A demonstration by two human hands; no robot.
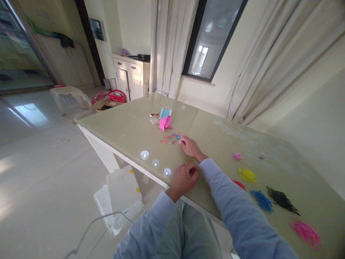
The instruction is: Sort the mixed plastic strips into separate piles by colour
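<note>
My right hand [190, 148] reaches over the table to a scattered pile of small colourful pieces [174, 136], fingertips pinched at its right edge; what they hold is too small to make out. Nearer the table's front edge, my left hand [185, 178] has its fingers curled together, with a tiny reddish bit at the fingertips that I cannot make out. Left of it lie three small clear round items [167, 172], [155, 164], [145, 155] in a row. Behind the pile sits a bright pink folded shape [165, 123].
On the right lie yellow [247, 175], red [239, 184], blue [262, 200], black [282, 200] and pink [306, 233] heaps, plus a small pink bundle [237, 156]. A blue mask [165, 113] is at the back. The table's edge [126, 157] runs along the left.
</note>
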